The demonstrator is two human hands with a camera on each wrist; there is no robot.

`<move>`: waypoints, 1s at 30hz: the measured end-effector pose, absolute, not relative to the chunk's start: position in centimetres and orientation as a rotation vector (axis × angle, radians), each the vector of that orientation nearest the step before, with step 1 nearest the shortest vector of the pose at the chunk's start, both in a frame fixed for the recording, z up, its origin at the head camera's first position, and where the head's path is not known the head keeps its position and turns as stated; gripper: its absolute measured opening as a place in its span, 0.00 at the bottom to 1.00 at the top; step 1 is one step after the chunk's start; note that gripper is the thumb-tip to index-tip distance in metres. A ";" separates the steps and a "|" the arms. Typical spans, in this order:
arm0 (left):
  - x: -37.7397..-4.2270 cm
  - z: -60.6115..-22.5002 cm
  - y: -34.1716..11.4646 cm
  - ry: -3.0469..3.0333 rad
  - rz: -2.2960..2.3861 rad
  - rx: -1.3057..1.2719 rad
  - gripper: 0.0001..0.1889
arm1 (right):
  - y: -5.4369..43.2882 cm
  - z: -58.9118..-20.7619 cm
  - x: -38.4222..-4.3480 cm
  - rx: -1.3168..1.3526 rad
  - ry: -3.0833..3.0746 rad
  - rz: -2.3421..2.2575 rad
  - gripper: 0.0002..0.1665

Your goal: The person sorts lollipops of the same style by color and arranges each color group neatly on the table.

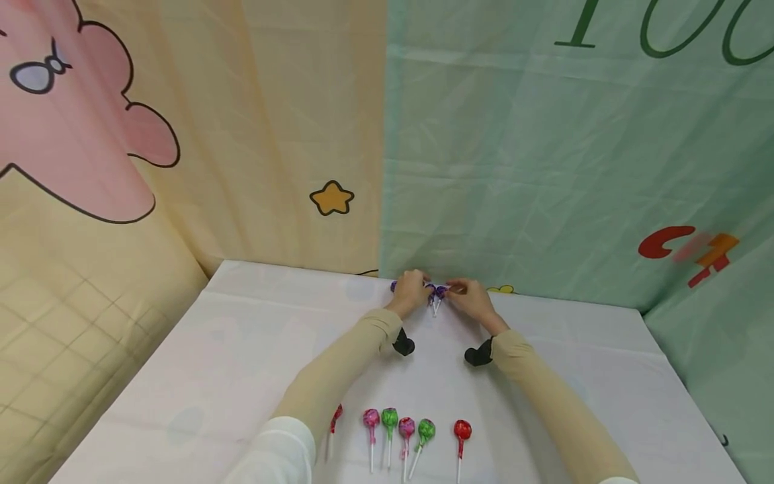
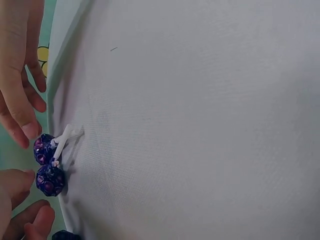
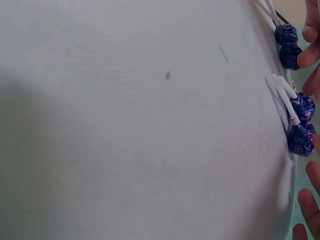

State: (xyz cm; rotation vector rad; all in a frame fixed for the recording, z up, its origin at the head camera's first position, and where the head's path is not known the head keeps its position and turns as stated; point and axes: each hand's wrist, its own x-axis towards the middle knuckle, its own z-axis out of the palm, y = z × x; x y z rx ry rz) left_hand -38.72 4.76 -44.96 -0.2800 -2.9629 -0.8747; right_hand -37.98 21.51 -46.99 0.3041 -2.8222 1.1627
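Note:
Two purple-wrapped lollipops (image 1: 441, 292) lie side by side at the table's far edge, their white sticks crossing and pointing back toward the person. My left hand (image 1: 412, 289) is at their left, with a fingertip right at one candy head (image 2: 50, 180) in the left wrist view. From the other side my right hand (image 1: 473, 299) reaches in, its fingertips close to the second candy head (image 2: 44, 149). Neither hand's fingers curl round a candy. Another pair of purple lollipops (image 3: 286, 34) lies left of these, partly hidden behind my left hand in the head view.
Nearer the person is a loose row: a red lollipop (image 1: 336, 417) partly behind the left sleeve, pink (image 1: 371, 418) and green (image 1: 390, 418) ones, and a red one (image 1: 462, 430) set apart at right. Printed curtains (image 1: 484, 168) hang behind the white table (image 1: 544, 349).

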 end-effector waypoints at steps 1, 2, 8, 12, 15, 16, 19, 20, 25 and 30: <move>-38.7 -45.0 4.7 -2.958 -0.870 -0.282 0.14 | 21.5 -46.9 -37.9 0.306 -2.813 1.160 0.19; -38.6 -44.9 4.7 -2.952 -0.870 -0.281 0.14 | 21.6 -46.9 -37.8 0.307 -2.804 1.152 0.18; -38.1 -44.6 4.2 -2.904 -0.913 -0.322 0.13 | 21.8 -46.8 -37.1 0.282 -2.763 1.134 0.17; -37.8 -44.2 3.7 -2.836 -0.991 -0.368 0.12 | 21.8 -46.5 -36.5 0.265 -2.751 1.129 0.16; -37.5 -43.8 3.3 -2.807 -1.049 -0.384 0.12 | 21.7 -46.2 -36.0 0.268 -2.736 1.112 0.16; -37.4 -43.7 3.2 -2.802 -1.059 -0.385 0.12 | 21.7 -46.0 -35.8 0.265 -2.732 1.110 0.16; -37.0 -43.1 2.9 -2.805 -1.087 -0.381 0.12 | 21.6 -45.5 -35.3 0.265 -2.728 1.103 0.16; -36.9 -42.9 2.8 -2.804 -1.089 -0.384 0.12 | 21.6 -45.3 -35.1 0.263 -2.729 1.099 0.16; -36.1 -42.0 2.4 -2.783 -1.110 -0.424 0.13 | 21.9 -44.5 -34.1 0.280 -2.694 1.094 0.16; -35.2 -41.3 1.7 -2.775 -1.114 -0.449 0.12 | 22.1 -44.0 -33.4 0.284 -2.682 1.125 0.16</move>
